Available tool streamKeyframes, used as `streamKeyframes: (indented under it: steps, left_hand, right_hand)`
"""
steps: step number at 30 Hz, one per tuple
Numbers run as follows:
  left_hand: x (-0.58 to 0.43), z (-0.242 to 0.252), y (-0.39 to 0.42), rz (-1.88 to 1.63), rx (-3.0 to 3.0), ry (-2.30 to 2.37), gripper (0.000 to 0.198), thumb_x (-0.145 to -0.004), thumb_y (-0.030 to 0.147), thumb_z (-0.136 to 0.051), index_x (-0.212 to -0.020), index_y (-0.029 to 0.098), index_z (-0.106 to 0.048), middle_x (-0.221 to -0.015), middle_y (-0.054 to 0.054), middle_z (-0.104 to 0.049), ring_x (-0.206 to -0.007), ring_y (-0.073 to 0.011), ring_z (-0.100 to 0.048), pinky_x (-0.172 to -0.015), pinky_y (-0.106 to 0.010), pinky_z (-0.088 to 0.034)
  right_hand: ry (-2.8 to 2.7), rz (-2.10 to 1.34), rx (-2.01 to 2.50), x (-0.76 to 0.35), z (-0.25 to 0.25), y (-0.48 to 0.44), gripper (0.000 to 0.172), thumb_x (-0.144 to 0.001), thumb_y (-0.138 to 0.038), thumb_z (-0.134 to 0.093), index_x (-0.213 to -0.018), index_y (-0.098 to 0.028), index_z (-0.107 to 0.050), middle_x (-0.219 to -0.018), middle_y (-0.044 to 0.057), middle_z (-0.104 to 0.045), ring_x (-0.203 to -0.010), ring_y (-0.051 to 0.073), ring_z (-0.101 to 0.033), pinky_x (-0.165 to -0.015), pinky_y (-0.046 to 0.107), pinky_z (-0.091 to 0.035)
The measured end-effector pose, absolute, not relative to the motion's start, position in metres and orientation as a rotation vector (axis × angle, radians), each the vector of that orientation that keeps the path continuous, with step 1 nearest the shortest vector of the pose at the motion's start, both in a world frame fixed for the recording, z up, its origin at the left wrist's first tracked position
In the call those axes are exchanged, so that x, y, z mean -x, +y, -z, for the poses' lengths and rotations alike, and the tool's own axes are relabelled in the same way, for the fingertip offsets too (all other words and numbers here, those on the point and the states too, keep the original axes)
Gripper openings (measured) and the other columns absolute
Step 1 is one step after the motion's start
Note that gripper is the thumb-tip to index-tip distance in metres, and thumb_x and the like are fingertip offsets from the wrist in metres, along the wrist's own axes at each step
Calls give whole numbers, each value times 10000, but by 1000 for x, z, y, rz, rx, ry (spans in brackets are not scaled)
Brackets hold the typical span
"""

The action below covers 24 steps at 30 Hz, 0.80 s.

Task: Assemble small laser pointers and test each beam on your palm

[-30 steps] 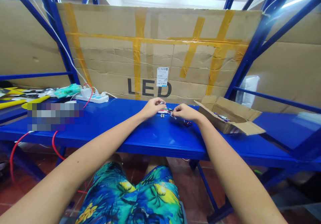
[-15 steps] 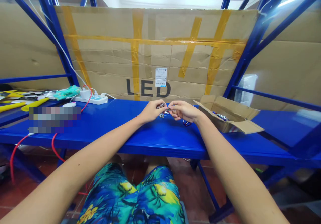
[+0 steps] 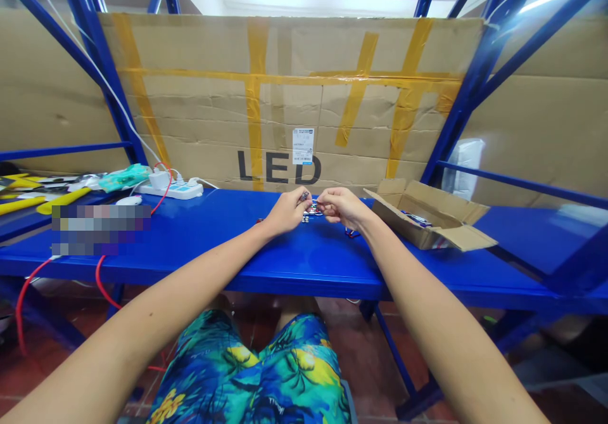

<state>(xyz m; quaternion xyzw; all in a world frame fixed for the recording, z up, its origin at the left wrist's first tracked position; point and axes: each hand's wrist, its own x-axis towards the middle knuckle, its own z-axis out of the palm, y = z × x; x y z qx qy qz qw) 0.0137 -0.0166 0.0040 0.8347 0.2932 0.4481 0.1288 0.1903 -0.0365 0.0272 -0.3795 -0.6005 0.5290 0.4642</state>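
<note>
My left hand [image 3: 289, 211] is closed over the blue table, its thumb and fingers around a small shiny metal piece [image 3: 304, 196] whose exact kind is too small to tell. Just to its right, my right hand [image 3: 344, 206] is closed in a pinch, fingertips pointing at the left hand. Whatever it pinches is too small to name. Below and between the fingertips lie several tiny silvery parts [image 3: 305, 219]. Under the right wrist a looped red and blue thing [image 3: 352, 233] is partly hidden.
An open cardboard box [image 3: 434, 239] with blue and silvery items stands on the right of the blue table [image 3: 304, 265]. At left are a white power strip [image 3: 183, 189], a red cable [image 3: 101, 278] and yellow-handled tools [image 3: 66, 200]. A large cardboard panel [image 3: 204, 113] rises behind.
My fingertips, close together around small metal parts before, have drawn slightly apart. The metal piece now stands up more in my left hand. The whole view has shifted a little.
</note>
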Motion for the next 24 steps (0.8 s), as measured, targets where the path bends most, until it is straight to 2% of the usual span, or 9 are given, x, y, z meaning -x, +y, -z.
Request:
streamKeyframes:
  steps: [4, 8, 10, 14, 18, 22, 24]
  left_hand:
    - [-14, 1, -15, -1275, -2436, 856, 88, -891, 187, -500, -815, 174, -544, -692, 7, -616, -615, -123, -495, -628, -264, -373]
    - [-14, 3, -12, -1213, -2422, 878, 100, -896, 205, -487, -810, 178, -530, -688, 9, -591, -632, -132, -501, -643, -277, -379]
    - [-16, 4, -11, -1179, -2353, 919, 43, -875, 222, -526, -870, 180, -525, -711, 9, -583, -654, -138, -514, -649, -281, -386]
    - [-19, 6, -10, -1108, -2115, 968, 264, -851, 252, -567, -1063, 189, -423, -714, 32, -542, -643, -139, -512, -630, -282, -391]
    - [-22, 10, -8, -1036, -2048, 947, 152, -888, 200, -465, -1010, 203, -375, -687, 45, -500, -619, -136, -493, -619, -286, -384]
    - [-21, 11, -5, -1226, -2227, 940, 24, -909, 206, -446, -910, 203, -422, -856, -16, -562, -806, -160, -546, -748, -312, -415]
    - [-20, 10, -4, -1294, -2285, 948, 22, -918, 213, -437, -902, 202, -448, -898, -28, -580, -848, -168, -552, -781, -320, -417]
  right_hand:
    - [-1603, -1081, 990, -189, -19, -31, 186, -701, -123, -599, -632, -201, -446, -459, -54, -438, -368, 50, -285, -350, 201, -204]
    - [-1802, -806, 1052, -190, -11, -21, 122, -718, -158, -555, -691, -218, -452, -425, -79, -404, -349, 87, -358, -377, 226, -258]
    - [-1866, -637, 1085, -193, -9, -18, 93, -729, -177, -532, -696, -217, -455, -440, -73, -420, -386, 102, -396, -420, 237, -289]
    - [-1923, -219, 1140, -198, -8, -15, 103, -718, -171, -514, -648, -204, -446, -545, -33, -497, -517, 113, -422, -526, 255, -314]
    - [-1987, -59, 1102, -197, -5, -15, 101, -754, -181, -500, -671, -203, -447, -587, -22, -521, -544, 120, -421, -555, 263, -306]
    - [-2027, -10, 1070, -194, -2, -15, 90, -776, -177, -489, -694, -203, -463, -597, -10, -533, -555, 134, -449, -564, 265, -306]
    - [-2044, 10, 1074, -193, -2, -15, 97, -781, -169, -486, -695, -206, -460, -593, -6, -532, -558, 139, -451, -565, 267, -301]
